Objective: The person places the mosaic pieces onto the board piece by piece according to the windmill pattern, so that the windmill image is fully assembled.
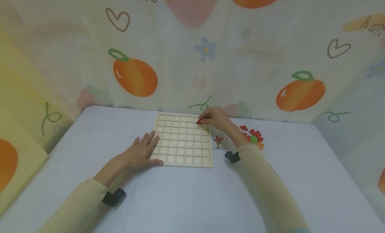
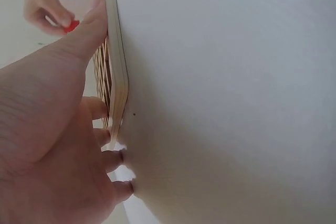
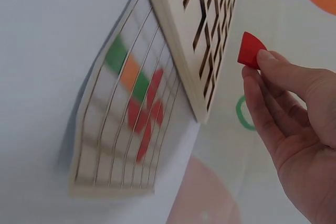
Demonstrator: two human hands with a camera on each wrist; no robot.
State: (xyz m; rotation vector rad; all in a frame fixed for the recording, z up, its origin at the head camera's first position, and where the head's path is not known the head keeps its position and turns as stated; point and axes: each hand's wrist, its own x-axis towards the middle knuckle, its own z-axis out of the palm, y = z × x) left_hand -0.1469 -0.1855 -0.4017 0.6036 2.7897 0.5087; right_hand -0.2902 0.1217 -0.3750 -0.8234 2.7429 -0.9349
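Observation:
A wooden grid board [image 1: 181, 139] with square cells lies flat on the table. My left hand [image 1: 140, 152] rests at its left edge, fingers spread and fairly straight; in the left wrist view the thumb [image 2: 93, 30] lies along the board's edge. Over the board's far right part, my right hand [image 1: 219, 119] pinches a red quarter-round piece [image 3: 251, 51] between thumb and fingers. The right wrist view shows that piece held above the board's surface. Beside the board's right edge lies a pattern card [image 3: 105, 145] printed with a red, green and orange flower figure on a grid.
Several loose red pieces [image 1: 244, 128] lie right of the card, partly behind the right forearm, with a green square [image 1: 254, 139] and an orange square [image 1: 260, 146] among them. A printed fruit-pattern curtain [image 1: 180, 59] rises behind the white table [image 1: 186, 199].

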